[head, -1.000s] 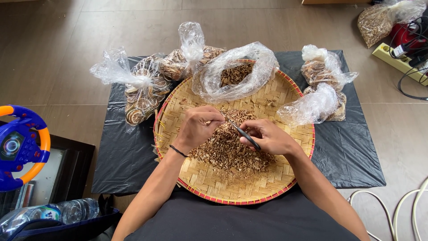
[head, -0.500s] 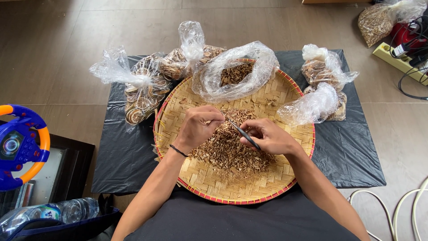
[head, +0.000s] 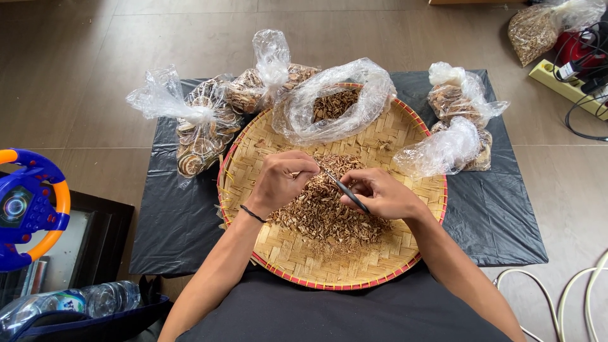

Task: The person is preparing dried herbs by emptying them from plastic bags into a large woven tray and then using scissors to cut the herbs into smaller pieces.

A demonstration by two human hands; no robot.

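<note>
Head camera, looking straight down: I see my left hand curled over the middle of a round woven bamboo tray, fingers pressed together and bent inward, thumb and fingertips pinching a small pale sliver of dried root; the piece itself is too small to make out clearly. A thin black band sits on that wrist. My right hand lies just beside it, fingers closed around the dark handle of a slim pair of scissors, whose tip points up and left toward the pinched piece. Whether the blades touch the sliver I cannot tell.

Beneath both hands a heap of brown dried chips covers the tray's centre. At the tray's far edge an open clear plastic bag of the same chips rests on the weave. The tray sits on a black plastic sheet spread over the tiled floor. Near the sheet's far left corner lies a knotted bag of dried round slices, with another knotted bag beside it; two more tied bags lie near the far right corner. A toy steering wheel shows at the left edge of the view.
</note>
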